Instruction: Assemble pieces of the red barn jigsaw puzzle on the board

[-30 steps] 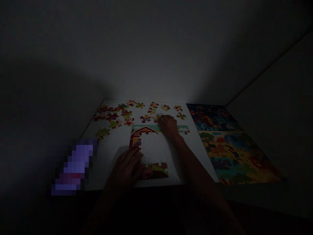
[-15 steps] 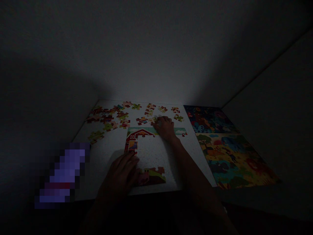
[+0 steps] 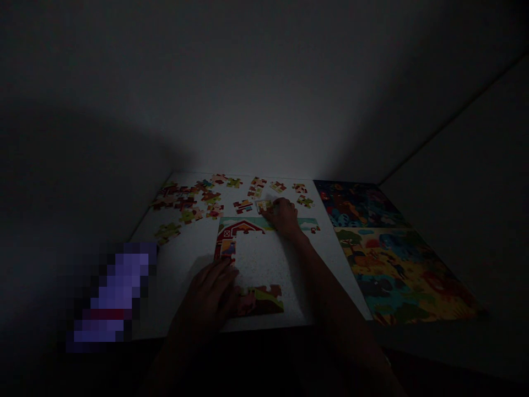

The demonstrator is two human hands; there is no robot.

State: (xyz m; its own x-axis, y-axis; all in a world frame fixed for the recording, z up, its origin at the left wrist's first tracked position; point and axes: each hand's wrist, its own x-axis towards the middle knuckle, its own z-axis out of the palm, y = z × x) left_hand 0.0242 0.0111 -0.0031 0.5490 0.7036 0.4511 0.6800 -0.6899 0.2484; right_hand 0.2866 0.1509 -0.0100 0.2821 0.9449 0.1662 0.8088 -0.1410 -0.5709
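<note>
In dim light, the right hand (image 3: pixel 284 216) closed its fingers on a loose puzzle piece (image 3: pixel 263 206) above the barn puzzle (image 3: pixel 231 234); the left hand (image 3: pixel 209 298) lay flat, fingers spread, on the puzzle's lower-left edge atop the desk (image 3: pixel 185 259).

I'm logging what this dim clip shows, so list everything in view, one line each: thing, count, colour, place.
table: one, white, lit patch in a dark room.
barn puzzle: one, part built, red barn and green strip, table centre.
loose pieces: many, too dim to count, mixed colours, far left and far side of the table.
finished puzzles: two, one dark blue, one yellow, right side.
blurred object: one, purple, left edge.
wall: grey, behind the table.
left hand: rests on the barn puzzle's near left corner.
right hand: at the puzzle's far edge, fingers on a loose piece.
</note>
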